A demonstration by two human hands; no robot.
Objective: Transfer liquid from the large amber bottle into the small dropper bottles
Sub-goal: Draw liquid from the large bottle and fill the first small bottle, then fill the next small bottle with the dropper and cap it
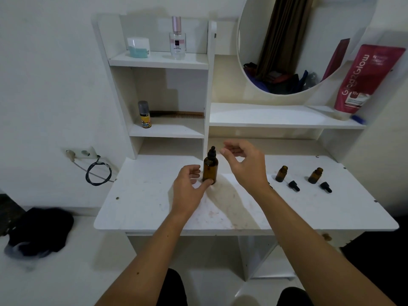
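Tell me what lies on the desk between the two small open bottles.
In the head view, one black dropper cap lies on the desk between the left small bottle and the right small bottle.

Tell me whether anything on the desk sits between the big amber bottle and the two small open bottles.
Only the right hand hangs in the air between them. The desk surface from the big amber bottle to the small bottles shows nothing standing. Their dropper caps lie in front of them, out of the path.

The large amber bottle (210, 168) stands upright, dropper cap on. To its right, two small bottles (281, 174) (315, 175) stand open, apparently empty, black droppers (294, 185) (326, 187) lying beside them.
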